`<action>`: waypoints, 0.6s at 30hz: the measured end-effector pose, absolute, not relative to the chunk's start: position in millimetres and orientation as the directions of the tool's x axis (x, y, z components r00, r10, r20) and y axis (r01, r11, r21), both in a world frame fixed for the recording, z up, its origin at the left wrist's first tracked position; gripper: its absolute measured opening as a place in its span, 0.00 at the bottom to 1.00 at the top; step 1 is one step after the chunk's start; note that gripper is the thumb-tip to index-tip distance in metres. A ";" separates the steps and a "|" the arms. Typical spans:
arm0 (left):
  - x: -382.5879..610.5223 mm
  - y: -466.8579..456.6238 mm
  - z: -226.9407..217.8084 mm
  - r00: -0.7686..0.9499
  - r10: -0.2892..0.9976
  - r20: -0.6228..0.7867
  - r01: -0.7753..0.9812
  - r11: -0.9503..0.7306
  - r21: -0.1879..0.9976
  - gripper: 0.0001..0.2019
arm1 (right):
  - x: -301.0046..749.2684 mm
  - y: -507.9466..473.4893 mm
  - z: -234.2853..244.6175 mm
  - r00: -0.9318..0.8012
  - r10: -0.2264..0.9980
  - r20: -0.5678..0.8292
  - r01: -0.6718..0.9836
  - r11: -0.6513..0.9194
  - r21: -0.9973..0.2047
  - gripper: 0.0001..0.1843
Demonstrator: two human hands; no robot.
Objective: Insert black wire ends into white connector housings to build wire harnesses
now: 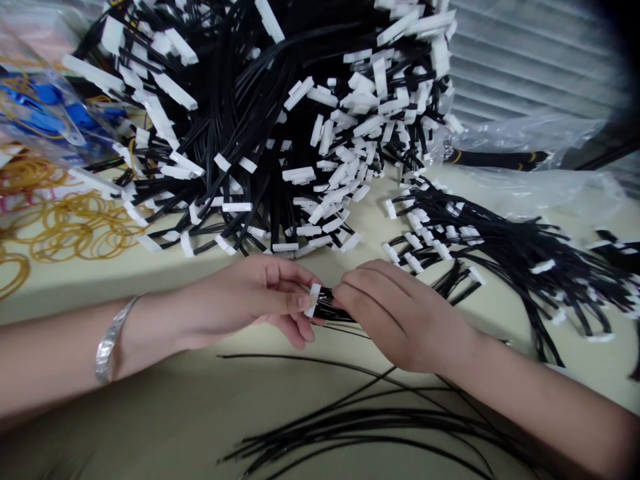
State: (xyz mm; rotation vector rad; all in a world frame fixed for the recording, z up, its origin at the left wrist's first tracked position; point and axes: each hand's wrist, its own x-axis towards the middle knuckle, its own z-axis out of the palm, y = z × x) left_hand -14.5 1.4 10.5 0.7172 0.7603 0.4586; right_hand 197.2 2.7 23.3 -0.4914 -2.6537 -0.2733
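Observation:
My left hand [250, 297] pinches the white connector [314, 299] at the end of a small bundle of black wires [334, 308]. Just right of it, my right hand [400, 313] is closed around the same bundle. The wires trail down from both hands and spread across the table's front [350, 420]. A silver bangle [113, 340] sits on my left wrist.
A big heap of black wire harnesses with white connectors [280, 120] fills the back. A smaller pile [490, 247] lies at the right beside clear plastic bags [525, 180]. Yellow rubber bands [75, 227] and a blue-filled bag [45, 113] lie at the left on the beige table [150, 413].

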 end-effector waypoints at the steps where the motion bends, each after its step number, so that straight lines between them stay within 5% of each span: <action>1: -14.1 1.3 11.0 0.643 0.612 -0.461 -0.124 0.677 0.725 0.03 | 196.7 2.6 22.6 -0.839 0.305 0.450 0.391 0.914 0.111 0.07; 12: -9.5 -4.4 18.2 0.564 0.687 -0.458 -0.090 0.603 0.793 0.07 | 199.3 1.7 14.9 -0.722 0.545 0.427 0.488 0.838 -0.245 0.09; 18: -11.9 -2.1 16.2 0.586 0.655 -0.476 -0.061 0.622 0.781 0.07 | 198.4 -4.7 23.6 -0.633 0.623 0.460 0.540 0.781 -0.315 0.11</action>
